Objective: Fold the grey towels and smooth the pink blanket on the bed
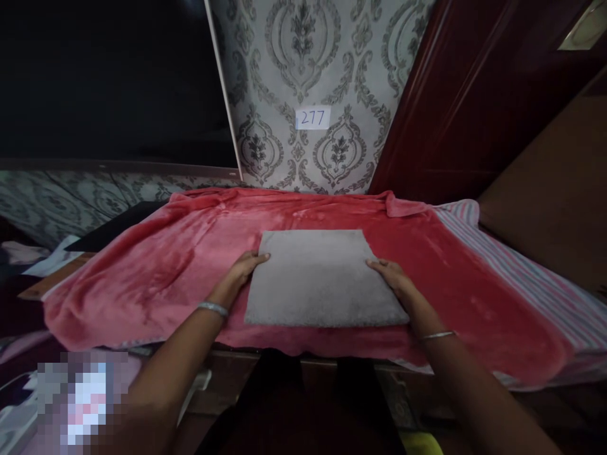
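One flat, fuzzy grey cloth [327, 278] lies spread between the fingers of two hands, over a red blanket [190, 265]; whether its underside touches the blanket cannot be told. At its left side, the left hand [245, 264] has its thumb on top and its other fingers curled at the edge, closed on the cloth with little gap. The right hand [391, 275] pinches the opposite side likewise, thumb flat on the upper face, the rest of its fingers mostly hidden. Both grips sit on the half farther from the body, so the near edge runs straight across, closer to the body than the fingertips. Behind the left fingers, a silvery bracelet [213, 308] circles the wrist; a thinner bangle [437, 335] circles the other. The blanket spreads well out on either side of the fingers, and far to the right of the right fingers shows striped fabric [512, 278]. Beyond the fingertips, past the blanket, rises patterned wallpaper [303, 38] with a paper label [313, 117] reading 277. Ahead and left of the left fingers is a dark screen [109, 82].
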`<state>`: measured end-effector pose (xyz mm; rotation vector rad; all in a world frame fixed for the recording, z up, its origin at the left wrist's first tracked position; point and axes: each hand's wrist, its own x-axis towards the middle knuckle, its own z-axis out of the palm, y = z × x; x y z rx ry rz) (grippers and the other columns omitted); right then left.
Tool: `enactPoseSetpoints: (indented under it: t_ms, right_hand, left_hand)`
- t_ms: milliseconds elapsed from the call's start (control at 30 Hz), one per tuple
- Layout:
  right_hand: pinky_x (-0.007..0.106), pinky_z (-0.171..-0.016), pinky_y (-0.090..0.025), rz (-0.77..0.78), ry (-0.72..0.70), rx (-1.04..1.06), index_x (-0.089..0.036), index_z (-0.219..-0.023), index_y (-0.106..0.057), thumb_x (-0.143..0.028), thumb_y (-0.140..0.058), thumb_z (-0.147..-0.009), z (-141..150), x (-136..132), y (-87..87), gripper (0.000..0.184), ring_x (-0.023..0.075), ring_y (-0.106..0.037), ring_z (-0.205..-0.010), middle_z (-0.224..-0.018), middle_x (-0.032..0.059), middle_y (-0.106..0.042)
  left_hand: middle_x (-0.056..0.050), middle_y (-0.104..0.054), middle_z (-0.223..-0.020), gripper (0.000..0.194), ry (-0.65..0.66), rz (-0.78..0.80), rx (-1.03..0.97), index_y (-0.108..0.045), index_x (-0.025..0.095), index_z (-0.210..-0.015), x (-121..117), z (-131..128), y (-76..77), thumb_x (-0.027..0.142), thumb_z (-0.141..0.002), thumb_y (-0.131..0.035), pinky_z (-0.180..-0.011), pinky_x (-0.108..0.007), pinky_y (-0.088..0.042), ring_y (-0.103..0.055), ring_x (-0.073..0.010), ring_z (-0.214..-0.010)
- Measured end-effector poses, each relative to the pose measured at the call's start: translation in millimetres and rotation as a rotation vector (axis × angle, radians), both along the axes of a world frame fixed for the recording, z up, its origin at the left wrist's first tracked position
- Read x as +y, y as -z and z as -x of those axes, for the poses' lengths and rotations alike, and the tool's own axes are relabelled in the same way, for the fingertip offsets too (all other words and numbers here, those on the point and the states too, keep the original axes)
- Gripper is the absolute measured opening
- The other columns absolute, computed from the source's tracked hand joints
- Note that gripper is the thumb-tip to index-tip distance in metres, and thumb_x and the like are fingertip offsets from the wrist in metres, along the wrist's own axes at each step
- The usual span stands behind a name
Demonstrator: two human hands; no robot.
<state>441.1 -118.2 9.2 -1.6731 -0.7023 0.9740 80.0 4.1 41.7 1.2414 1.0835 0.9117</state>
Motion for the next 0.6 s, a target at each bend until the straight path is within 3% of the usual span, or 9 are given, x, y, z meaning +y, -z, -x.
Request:
enactPoseSetpoints:
  t_ms: [133,233,300,367,433,533,600]
  right_hand:
    - [0.026,-0.055,-0.045,-0.039,-0.004,-0.102,-0.018,-0.082,-0.064,-0.043,-0.071,-0.071,-5,1,25.0,0.028,0.017,-0.059,-0.062,-0.07,0.0022,-0.068]
    - [0.029,-0.061,-0.05,-0.016,-0.047,-0.144,-0.016,-0.091,-0.068,-0.045,-0.066,-0.076,-17,2,31.2,0.033,0.0194,-0.063,-0.069,-0.081,0.0062,-0.072]
    - [0.033,-0.07,-0.054,0.012,-0.034,-0.292,-0.014,-0.104,-0.07,-0.044,-0.066,-0.078,-25,5,31.3,0.04,0.023,-0.067,-0.08,-0.092,0.0102,-0.074]
    - [0.039,-0.085,-0.055,-0.002,0.008,-0.563,-0.013,-0.123,-0.068,-0.04,-0.065,-0.079,-29,11,27.2,0.052,0.0273,-0.068,-0.096,-0.108,0.0143,-0.074]
    - [0.044,-0.101,-0.05,-0.067,0.004,-0.85,-0.013,-0.138,-0.061,-0.037,-0.063,-0.082,-24,23,18.9,0.062,0.0305,-0.064,-0.116,-0.127,0.0176,-0.069]
    - [0.046,-0.115,-0.039,-0.129,-0.133,-1.115,-0.009,-0.15,-0.051,-0.038,-0.053,-0.091,2,44,4.1,0.065,0.0316,-0.048,-0.14,-0.15,0.0205,-0.054]
    - [0.048,-0.118,-0.035,-0.096,-0.219,-1.222,-0.01,-0.155,-0.045,-0.04,-0.044,-0.098,27,55,-0.7,0.065,0.0317,-0.037,-0.149,-0.159,0.0197,-0.044]
  left_hand:
    - [-0.008,-0.074,-0.077,0.055,0.115,0.075,0.058,-0.074,0.014,-0.106,9,-2,17.0,0.042,-0.06,-0.087,-0.071,-0.034,-0.057,-0.072,-0.0261,-0.08]
    - [-0.01,-0.074,-0.076,0.049,0.06,0.061,0.208,-0.074,0.011,-0.1,19,2,20.6,0.044,-0.065,-0.083,-0.069,-0.037,-0.058,-0.071,-0.0263,-0.073]
    - [-0.013,-0.075,-0.084,0.048,-0.03,-0.002,0.303,-0.072,0.01,-0.105,25,3,20.5,0.043,-0.071,-0.077,-0.072,-0.04,-0.059,-0.072,-0.0279,-0.078]
    - [-0.016,-0.075,-0.105,0.052,-0.124,-0.123,0.38,-0.068,0.011,-0.12,28,-1,18.3,0.037,-0.075,-0.073,-0.084,-0.042,-0.058,-0.072,-0.0309,-0.098]
    - [-0.019,-0.067,-0.133,0.062,-0.143,-0.352,0.507,-0.059,0.013,-0.136,27,-12,13.8,0.033,-0.079,-0.07,-0.104,-0.044,-0.051,-0.062,-0.0329,-0.126]
    - [-0.017,-0.047,-0.159,0.071,0.067,-0.718,0.746,-0.043,0.015,-0.153,15,-45,5.9,0.037,-0.088,-0.062,-0.122,-0.048,-0.034,-0.041,-0.0314,-0.149]
    - [-0.017,-0.035,-0.166,0.074,0.243,-0.813,0.874,-0.034,0.014,-0.158,3,-71,4.5,0.042,-0.094,-0.055,-0.126,-0.051,-0.026,-0.03,-0.0309,-0.155]
